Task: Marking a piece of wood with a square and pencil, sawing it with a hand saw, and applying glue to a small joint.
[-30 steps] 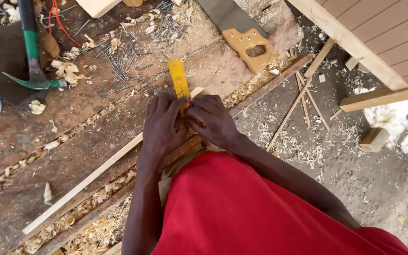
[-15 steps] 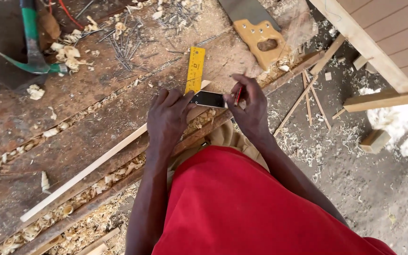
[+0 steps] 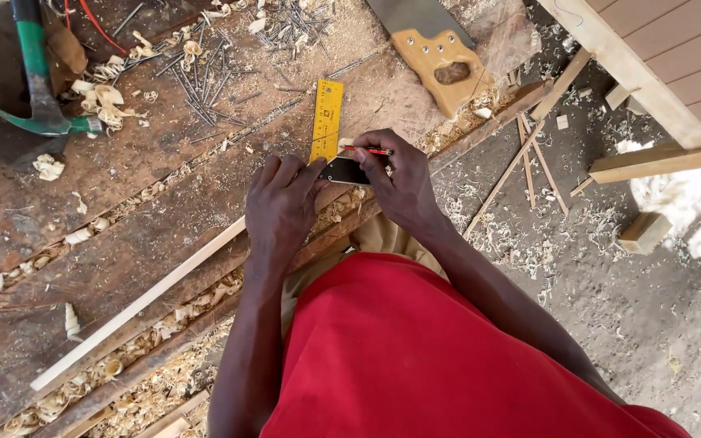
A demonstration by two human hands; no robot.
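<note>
My left hand [image 3: 281, 207] presses down on a thin pale wooden strip [image 3: 144, 302] and on the black stock of a try square [image 3: 342, 170]. The square's yellow blade [image 3: 327, 118] points away across the worn wooden bench [image 3: 123, 186]. My right hand [image 3: 399, 182] holds a red pencil [image 3: 369, 150], with its tip at the blade's edge over the end of the strip. The strip runs diagonally toward the lower left.
A handsaw with a wooden handle [image 3: 444, 65] lies at the far right of the bench. A green-handled hammer [image 3: 38, 77] and loose nails [image 3: 204, 77] lie at the back left. Wood shavings cover bench and ground. Pale planks [image 3: 651, 73] stand at the right.
The square has been laid flat across the strip and my hands have spread apart. My right hand now has the red pencil at the blade's edge.
</note>
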